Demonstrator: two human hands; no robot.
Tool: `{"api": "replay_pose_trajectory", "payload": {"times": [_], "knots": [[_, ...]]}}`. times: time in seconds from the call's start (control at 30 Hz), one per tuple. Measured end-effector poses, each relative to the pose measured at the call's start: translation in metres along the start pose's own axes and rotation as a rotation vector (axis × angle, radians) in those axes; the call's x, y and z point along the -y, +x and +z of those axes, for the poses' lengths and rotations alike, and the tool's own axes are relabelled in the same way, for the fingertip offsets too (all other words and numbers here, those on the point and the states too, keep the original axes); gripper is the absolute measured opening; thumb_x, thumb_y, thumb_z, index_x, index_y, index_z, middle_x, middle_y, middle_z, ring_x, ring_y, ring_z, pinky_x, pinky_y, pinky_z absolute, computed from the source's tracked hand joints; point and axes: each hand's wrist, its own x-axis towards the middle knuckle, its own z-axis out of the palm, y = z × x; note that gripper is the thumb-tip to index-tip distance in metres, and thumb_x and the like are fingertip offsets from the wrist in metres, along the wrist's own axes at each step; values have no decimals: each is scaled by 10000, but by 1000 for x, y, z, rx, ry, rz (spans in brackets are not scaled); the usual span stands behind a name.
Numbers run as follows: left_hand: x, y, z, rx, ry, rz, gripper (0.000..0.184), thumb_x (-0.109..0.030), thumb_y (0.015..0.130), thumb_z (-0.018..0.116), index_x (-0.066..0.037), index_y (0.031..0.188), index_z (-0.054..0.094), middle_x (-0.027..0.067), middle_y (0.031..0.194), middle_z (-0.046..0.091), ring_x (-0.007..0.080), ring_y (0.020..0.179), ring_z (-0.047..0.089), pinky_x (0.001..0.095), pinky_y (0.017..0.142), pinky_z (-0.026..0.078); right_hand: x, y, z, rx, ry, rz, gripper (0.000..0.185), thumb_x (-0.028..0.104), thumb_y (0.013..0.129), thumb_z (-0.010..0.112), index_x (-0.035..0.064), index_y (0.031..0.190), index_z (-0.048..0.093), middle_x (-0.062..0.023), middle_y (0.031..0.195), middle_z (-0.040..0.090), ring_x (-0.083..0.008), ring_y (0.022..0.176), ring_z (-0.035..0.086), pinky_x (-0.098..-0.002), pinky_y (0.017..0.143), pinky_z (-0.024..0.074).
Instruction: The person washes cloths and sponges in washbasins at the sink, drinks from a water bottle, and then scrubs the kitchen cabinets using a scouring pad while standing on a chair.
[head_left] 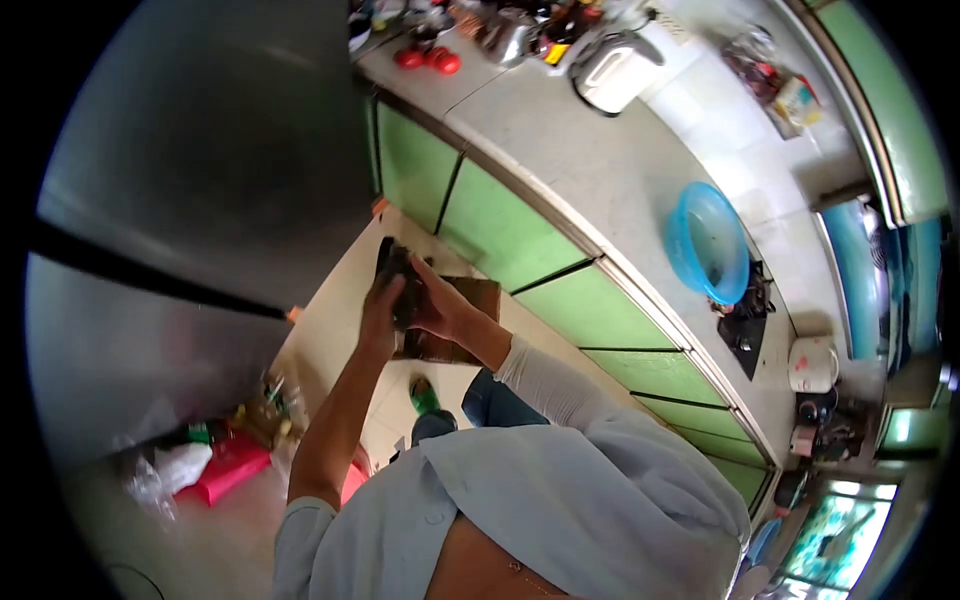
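Note:
Between my two hands is a dark object [403, 290], too small and dim to name, held over the floor. My left hand [378, 312] has its fingers wrapped on one side of it. On the other side my right hand [436, 300] is closed against it. A brown cardboard box [478, 297] sits on the floor beneath and beyond my hands, partly hidden by my right hand and forearm.
A grey refrigerator [200, 170] stands at the left. Green cabinets [510, 225] run under a counter [560, 140] bearing a blue basin [712, 243], a white kettle [617, 72] and red tomatoes [440, 61]. Plastic bags [228, 467] lie at lower left.

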Motion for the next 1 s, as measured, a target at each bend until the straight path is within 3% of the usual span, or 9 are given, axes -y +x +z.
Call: {"api": "replay_pose_trajectory", "payload": {"times": [0.07,0.13,0.27,0.37,0.47,0.53,0.73,0.87,1.0], "knots": [[-13,15,30,20,115,-168,485,-321,833,521,4,1182,431,114,1073,524,227,961,516,285,850,388,23,-6,0,37,-81,-230,363,365,836,531,130,1100,450,-52,1033,496,-194,944,502,-438,739,471],[-1,51,42,169,597,267,581,-378,836,510,5,1246,362,165,1217,428,271,1138,403,319,959,302,57,-8,-13,-62,-27,-347,229,235,818,586,90,979,513,-31,875,563,-168,788,559,-333,642,502],[-19,72,75,245,762,240,651,-420,835,497,-2,1290,293,197,1309,318,294,1221,305,346,1006,242,151,-27,-57,-132,-268,-609,242,234,793,615,43,920,537,-57,772,581,-161,630,572,-295,540,511],[-19,98,75,354,924,245,666,-420,830,504,-8,1300,274,196,1326,301,302,1241,278,363,1012,239,217,-47,-102,-537,-335,-1001,195,122,734,678,-1,855,587,-46,733,598,-141,620,577,-257,537,483],[11,149,52,377,1164,414,654,-390,822,528,-11,1294,282,200,1320,305,307,1233,288,372,1002,262,258,-64,-163,-1237,-1277,-1149,298,243,693,670,126,957,601,-97,826,628,-234,742,605,-339,669,474],[16,183,53,372,1269,447,633,-355,815,544,-21,1289,290,208,1305,319,331,1223,293,391,987,285,268,-68,-185,-1384,-1526,-1209,297,231,700,662,169,982,594,-81,930,602,-260,839,580,-339,711,469],[15,294,100,443,1815,857,609,-311,828,520,-101,1326,239,171,1347,252,336,1237,258,434,1000,252,265,-36,-241,-1153,-2165,-690,448,358,796,548,228,1213,447,-104,1323,296,-398,1167,306,-541,808,377],[19,368,116,768,1996,824,636,-330,792,543,-98,1314,262,159,1342,269,319,1210,313,393,971,311,280,-61,-245,-630,-2283,-572,402,198,786,525,217,1185,482,-38,1355,267,-394,1180,271,-529,874,328],[9,377,125,928,2078,678,700,-351,759,565,-98,1324,239,170,1345,259,316,1190,348,375,970,326,293,-60,-258,-523,-2192,-524,422,196,782,529,231,1199,473,2,1353,275,-363,1178,277,-512,905,289]]}}
